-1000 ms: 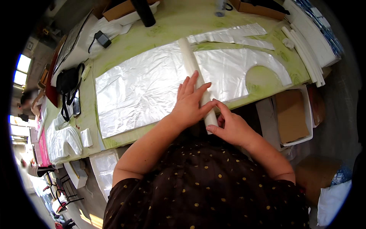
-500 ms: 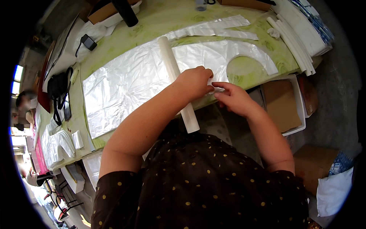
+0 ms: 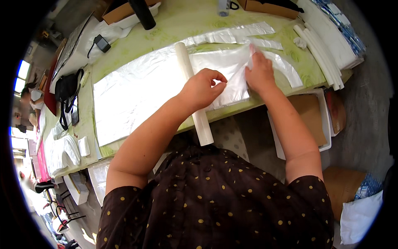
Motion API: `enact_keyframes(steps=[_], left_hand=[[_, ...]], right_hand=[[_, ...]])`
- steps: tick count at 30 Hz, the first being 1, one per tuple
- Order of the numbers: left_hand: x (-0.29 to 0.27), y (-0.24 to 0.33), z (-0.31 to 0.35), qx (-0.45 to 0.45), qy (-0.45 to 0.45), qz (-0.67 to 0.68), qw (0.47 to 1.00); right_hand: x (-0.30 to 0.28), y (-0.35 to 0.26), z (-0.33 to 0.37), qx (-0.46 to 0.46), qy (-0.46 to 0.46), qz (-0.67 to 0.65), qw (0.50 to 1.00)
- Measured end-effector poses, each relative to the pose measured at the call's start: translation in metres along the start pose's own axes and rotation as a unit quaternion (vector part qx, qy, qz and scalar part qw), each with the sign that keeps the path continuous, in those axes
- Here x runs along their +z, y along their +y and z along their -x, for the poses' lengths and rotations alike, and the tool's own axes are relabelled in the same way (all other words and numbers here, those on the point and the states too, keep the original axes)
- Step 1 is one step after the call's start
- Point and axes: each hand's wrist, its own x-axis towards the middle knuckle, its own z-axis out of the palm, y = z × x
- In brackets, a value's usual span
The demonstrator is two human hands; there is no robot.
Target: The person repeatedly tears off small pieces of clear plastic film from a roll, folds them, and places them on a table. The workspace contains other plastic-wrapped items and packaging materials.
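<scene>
A shiny, translucent plastic film sheet (image 3: 132,97) lies spread on the table, and a long pale roll or tube (image 3: 185,62) rests across it, its near end jutting past the table edge. My left hand (image 3: 203,88) is over the roll, thumb and fingertips pinched at the film to its right. Farther right, my right hand (image 3: 261,72) grips a raised part of the film, which stands in folds between the two hands. Its fingertips are slightly blurred and partly behind the film. Cut film strips (image 3: 232,33) lie beyond the sheet.
White tubes (image 3: 321,56) lie at the table's right end beside a white stack (image 3: 331,33). A black bag (image 3: 66,89) and folded white pieces (image 3: 62,151) are at the left. A black cylinder (image 3: 142,14) stands at the back. Below right is a white bin (image 3: 325,124) holding cardboard.
My hands have moved apart. The right one went away from me and slightly right, raising the film. My left hand shifted slightly left. The round opening at the film's right end is now largely covered.
</scene>
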Motion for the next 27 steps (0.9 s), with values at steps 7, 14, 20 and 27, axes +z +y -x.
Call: enact_keyframes(steps=[7,14,20,27], left_hand=[[-0.027,0.031,-0.019,-0.030,0.033,0.561,0.827],[-0.113,-0.022,0.040,-0.097,0.192,0.457,0.863],[-0.158,-0.143,0.101,-0.294,0.287,0.175,0.895],[-0.147,-0.161,0.097,-0.003,0.447,-0.289,0.847]], right_hand=[[-0.054,-0.093,-0.002,-0.304,0.089,-0.188,0.930],[-0.054,-0.065,0.041,-0.186,0.041,-0.320,0.928],[-0.025,-0.062,0.078,-0.171,-0.054,-0.357,0.917],[-0.019,-0.075,0.093,-0.176,-0.068,-0.363,0.913]])
